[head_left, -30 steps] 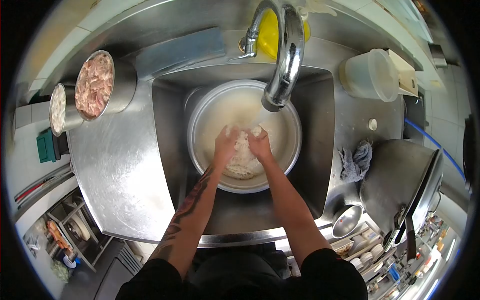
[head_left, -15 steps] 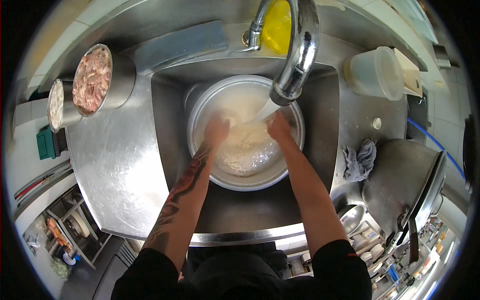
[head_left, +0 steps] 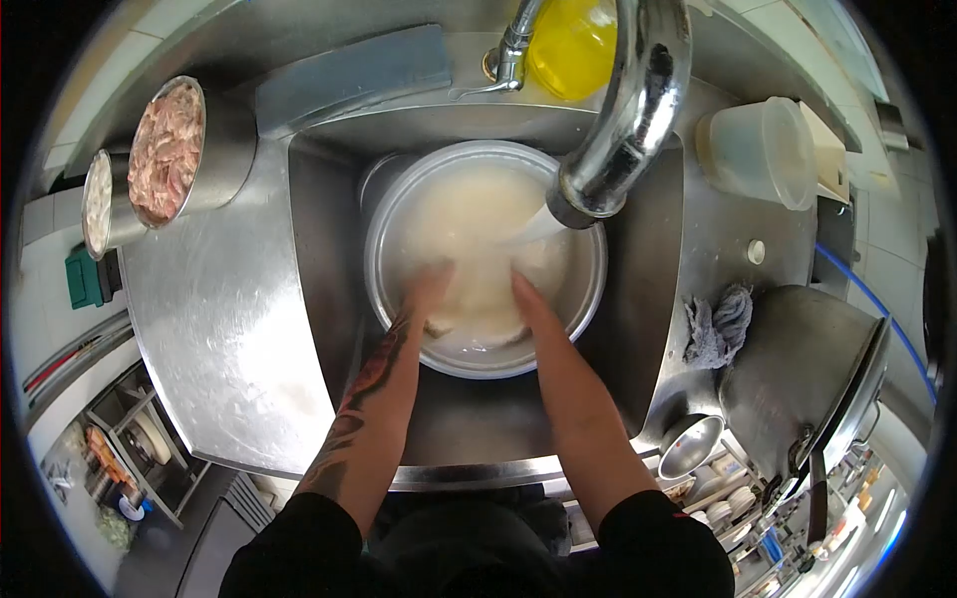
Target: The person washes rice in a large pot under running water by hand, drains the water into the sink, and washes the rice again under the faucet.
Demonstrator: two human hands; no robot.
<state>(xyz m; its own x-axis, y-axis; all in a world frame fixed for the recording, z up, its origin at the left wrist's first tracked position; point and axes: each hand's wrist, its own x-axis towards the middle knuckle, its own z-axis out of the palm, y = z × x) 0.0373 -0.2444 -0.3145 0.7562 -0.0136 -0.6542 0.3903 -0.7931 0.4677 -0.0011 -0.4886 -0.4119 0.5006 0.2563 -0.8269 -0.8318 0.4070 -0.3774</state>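
Observation:
A round metal basin (head_left: 379,284) sits in the sink, filled with cloudy, whitish water (head_left: 469,214). My left hand (head_left: 431,283) reaches into the water at the basin's left side, and its fingers vanish under the surface. Opposite it, my right hand (head_left: 524,291) is dipped in too, its fingers likewise hidden. Whatever the hands touch below is not visible. From the chrome faucet (head_left: 603,169), a stream of water (head_left: 533,227) pours into the basin between and beyond my hands.
The steel sink (head_left: 648,299) surrounds the basin. On the left counter stand two metal containers, one with raw meat (head_left: 166,151). At right are a plastic tub (head_left: 763,154), a grey cloth (head_left: 720,324) and a large pot (head_left: 793,359). Yellow liquid (head_left: 573,48) stands behind the faucet.
My right hand has moved left and nearer to me; the left has shifted slightly nearer. A pale grainy mass seen earlier is now mostly hidden by cloudier water. The view has shifted slightly.

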